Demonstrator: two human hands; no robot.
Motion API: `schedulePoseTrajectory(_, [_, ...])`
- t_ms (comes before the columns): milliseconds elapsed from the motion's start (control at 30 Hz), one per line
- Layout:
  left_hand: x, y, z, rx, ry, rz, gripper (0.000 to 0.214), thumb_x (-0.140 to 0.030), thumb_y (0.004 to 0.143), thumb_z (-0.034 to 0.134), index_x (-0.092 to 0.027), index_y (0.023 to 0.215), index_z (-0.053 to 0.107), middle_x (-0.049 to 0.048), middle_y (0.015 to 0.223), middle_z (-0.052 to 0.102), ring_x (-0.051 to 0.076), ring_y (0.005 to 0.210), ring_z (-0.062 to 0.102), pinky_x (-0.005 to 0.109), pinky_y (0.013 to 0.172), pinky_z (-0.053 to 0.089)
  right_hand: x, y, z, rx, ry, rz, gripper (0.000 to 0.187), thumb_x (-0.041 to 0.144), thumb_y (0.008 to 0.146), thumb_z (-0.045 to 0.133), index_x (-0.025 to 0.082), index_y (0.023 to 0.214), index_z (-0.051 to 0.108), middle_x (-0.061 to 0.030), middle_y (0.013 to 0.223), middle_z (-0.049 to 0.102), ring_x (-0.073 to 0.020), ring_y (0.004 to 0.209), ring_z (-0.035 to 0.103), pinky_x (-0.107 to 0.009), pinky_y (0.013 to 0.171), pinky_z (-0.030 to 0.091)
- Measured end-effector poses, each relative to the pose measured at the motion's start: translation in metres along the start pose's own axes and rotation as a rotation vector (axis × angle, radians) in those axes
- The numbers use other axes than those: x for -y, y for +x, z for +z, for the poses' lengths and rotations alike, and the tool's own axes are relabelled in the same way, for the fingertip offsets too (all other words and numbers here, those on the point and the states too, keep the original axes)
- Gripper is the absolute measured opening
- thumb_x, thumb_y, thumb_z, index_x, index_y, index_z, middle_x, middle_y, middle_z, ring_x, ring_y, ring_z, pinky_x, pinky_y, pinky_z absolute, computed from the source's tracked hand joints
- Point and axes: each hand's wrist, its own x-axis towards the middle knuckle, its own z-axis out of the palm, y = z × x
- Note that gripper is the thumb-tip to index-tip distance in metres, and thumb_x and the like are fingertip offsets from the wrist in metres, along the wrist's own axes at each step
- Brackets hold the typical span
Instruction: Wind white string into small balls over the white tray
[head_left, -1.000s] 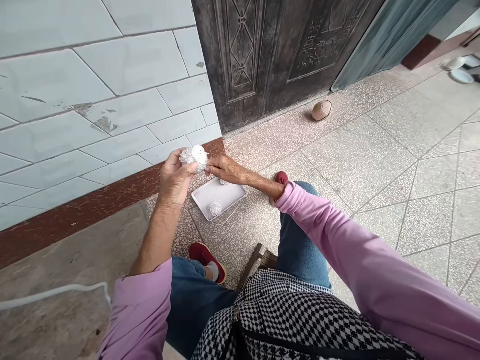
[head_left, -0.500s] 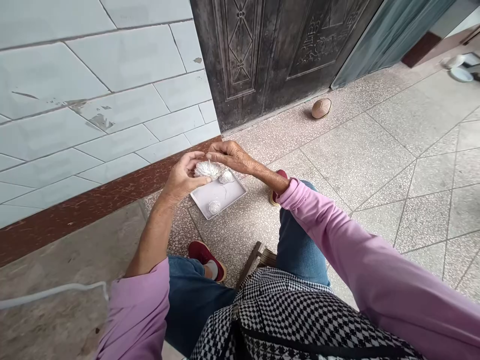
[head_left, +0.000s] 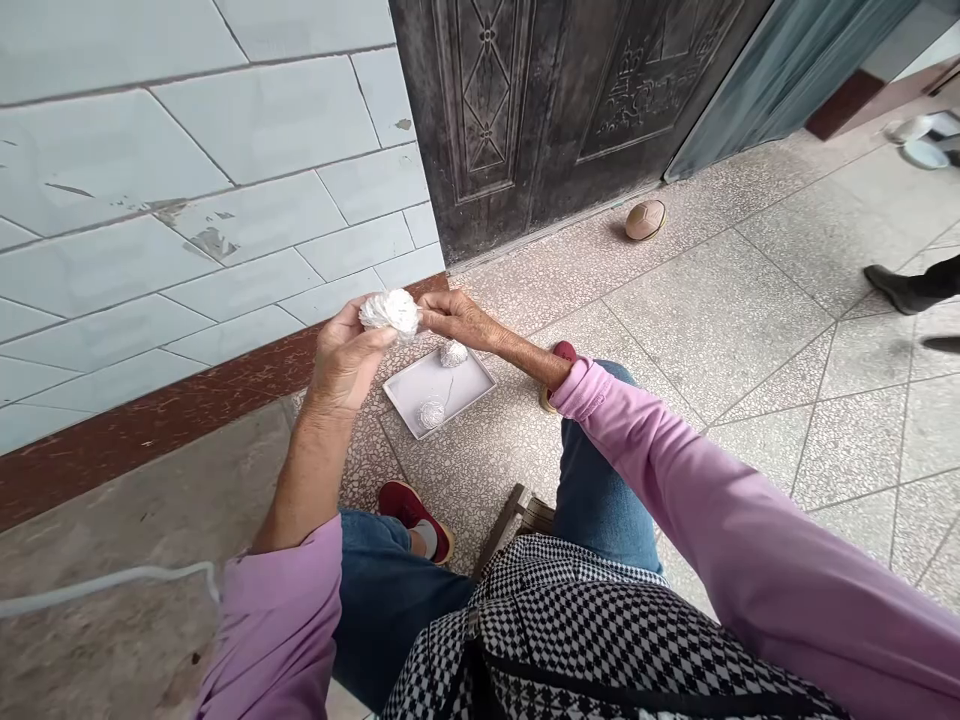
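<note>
My left hand (head_left: 346,352) is curled around a white ball of thread (head_left: 390,311), held up in front of the tiled wall. My right hand (head_left: 459,319) pinches the same ball from the right side, its fingers pressed together. Below the hands a white rectangular tray (head_left: 469,385) lies on the floor. On it sit two smaller white thread balls, one near its far edge (head_left: 453,353) and one near its front (head_left: 430,412), with a thin thread running between them.
A dark carved door (head_left: 555,100) stands ahead, with a small brown ball (head_left: 645,219) on the floor before it. Another person's dark shoe (head_left: 892,288) shows at the right edge. My red shoes (head_left: 412,512) and a wooden stool (head_left: 517,515) are below.
Half a second ago both hands were low over the tray with the thread ball; they have lifted it again. Another person's foot has come into view at the right.
</note>
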Motion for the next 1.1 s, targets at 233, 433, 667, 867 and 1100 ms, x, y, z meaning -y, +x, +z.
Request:
schedulePoseTrajectory(233, [0.007,0.007,-0.005,-0.148,-0.123,0.023,0.06,-0.037,0.062,0.123,-0.028,0.105,0.083,0.0079,0.12,0.087,0.03,0.116,0.08,0.038,0.097,0.073,0.017,-0.021,0.019,0.155,-0.177,-0.031,0.032,0.012,0.129,0.07,0.019,0.099,0.078,0.0005,0.087,0.069,-0.0186,0.086,0.06,-0.032,0.087,0.049])
schedulePoseTrajectory(433, [0.01,0.009,-0.005,-0.185,-0.127,0.012,0.061,-0.036,0.057,0.124,-0.028,0.098,0.08,0.0075,0.121,0.085,0.03,0.118,0.078,0.035,0.092,0.072,0.011,-0.021,0.019,0.217,-0.235,-0.06,0.031,0.015,0.131,0.069,0.018,0.102,0.077,-0.0038,0.098,0.077,-0.0211,0.096,0.068,-0.034,0.094,0.052])
schedulePoseTrajectory(667, [0.013,0.008,-0.016,-0.17,-0.085,0.003,0.059,-0.049,0.071,0.12,-0.03,0.106,0.077,0.0102,0.134,0.085,0.038,0.142,0.077,0.044,0.103,0.074,0.002,-0.016,0.015,0.26,-0.296,-0.07,0.026,0.011,0.131,0.066,0.013,0.108,0.079,-0.0023,0.1,0.076,-0.0196,0.098,0.068,-0.032,0.096,0.049])
schedulePoseTrajectory(867, [0.022,0.015,-0.03,-0.194,0.038,0.004,0.066,-0.05,0.069,0.121,-0.033,0.118,0.08,0.0088,0.135,0.087,0.039,0.14,0.078,0.05,0.104,0.072,0.01,-0.021,0.02,0.253,-0.316,-0.056,0.039,0.009,0.129,0.071,0.021,0.092,0.068,-0.0004,0.09,0.07,-0.0204,0.093,0.063,-0.034,0.089,0.046])
schedulePoseTrajectory(1100, [0.016,0.008,-0.015,-0.145,0.304,0.028,0.064,-0.041,0.066,0.115,-0.027,0.122,0.088,0.0055,0.115,0.087,0.033,0.115,0.081,0.043,0.095,0.067,0.02,-0.023,0.011,0.224,-0.208,-0.088,0.04,0.008,0.127,0.073,0.02,0.09,0.067,0.0015,0.086,0.065,-0.0179,0.087,0.058,-0.032,0.085,0.042])
